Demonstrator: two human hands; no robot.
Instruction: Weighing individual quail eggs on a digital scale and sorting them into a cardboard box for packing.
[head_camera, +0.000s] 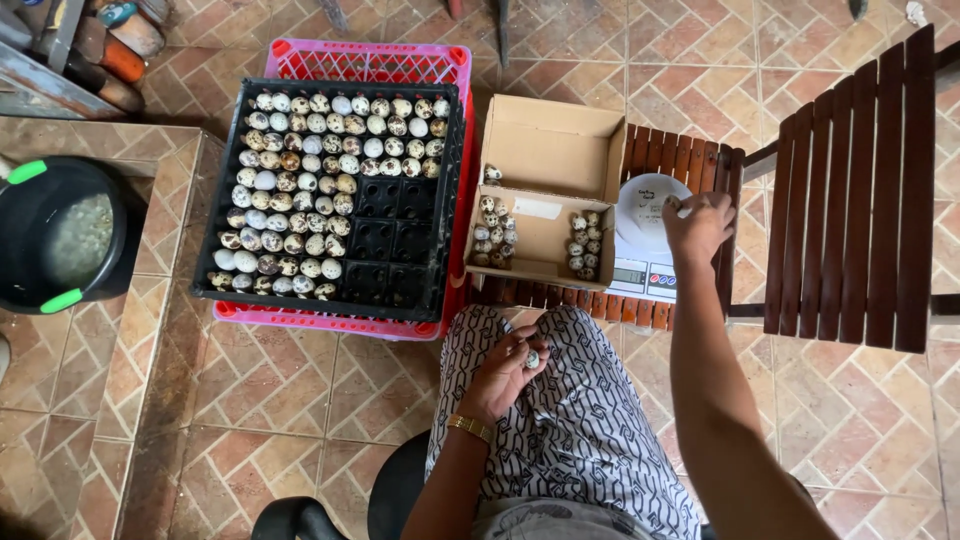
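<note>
My left hand (510, 365) rests on my patterned trouser knee, closed around small speckled quail eggs; one egg shows between the fingers. My right hand (697, 225) reaches over the white kitchen scale (645, 265) and its round white bowl (640, 205), fingertips pinched at the bowl's rim; whether it holds an egg I cannot tell. An open cardboard box (545, 215) beside the scale holds two clusters of speckled eggs (494, 232). A black egg tray (345, 195) left of the box is mostly filled with eggs, with bare cells at its lower right.
The tray sits on a pink plastic crate (375, 60). Box and scale stand on a dark wooden slatted chair (850, 190). A black bucket with green handles (60, 235) is at the left on a tiled ledge. Terracotta tile floor all round.
</note>
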